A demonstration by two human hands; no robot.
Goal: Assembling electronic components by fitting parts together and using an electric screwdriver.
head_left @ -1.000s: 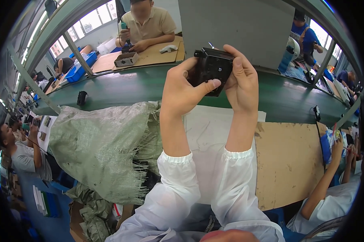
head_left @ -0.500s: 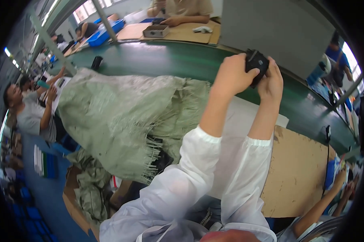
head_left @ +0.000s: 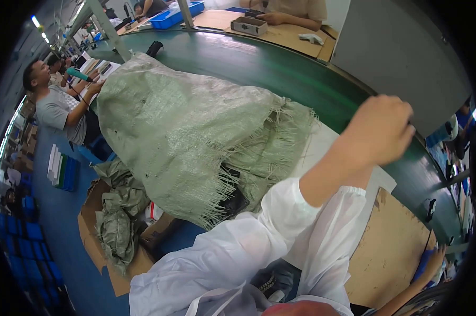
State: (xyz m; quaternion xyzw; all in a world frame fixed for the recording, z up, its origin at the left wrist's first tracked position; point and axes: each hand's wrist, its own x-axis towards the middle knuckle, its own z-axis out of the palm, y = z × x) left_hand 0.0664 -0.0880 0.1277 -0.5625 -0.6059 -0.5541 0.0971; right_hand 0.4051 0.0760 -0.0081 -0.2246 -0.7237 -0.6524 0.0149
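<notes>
My left hand (head_left: 381,129) is raised above the green conveyor belt (head_left: 301,79) at the right, its fingers curled in. What those fingers close on is hidden. My right sleeve (head_left: 330,239) runs up beneath the left forearm, and my right hand lies out of sight behind the left one. The black device from the earlier frame cannot be seen now. Left of my arms, a pale green woven sack (head_left: 180,126) with frayed edges is draped over a heap. Dark items (head_left: 235,203) peep out under its fringe.
A cardboard sheet (head_left: 388,247) lies at the right. An open carton (head_left: 93,237) with crumpled sacking (head_left: 119,221) stands lower left. Far along the belt lies a black object (head_left: 154,49). Co-workers sit across the belt and at the left, one holding a teal power screwdriver (head_left: 79,74).
The view has turned to the right. My left hand has swung over the right one. The black device, held in both hands before, has passed out of sight.
</notes>
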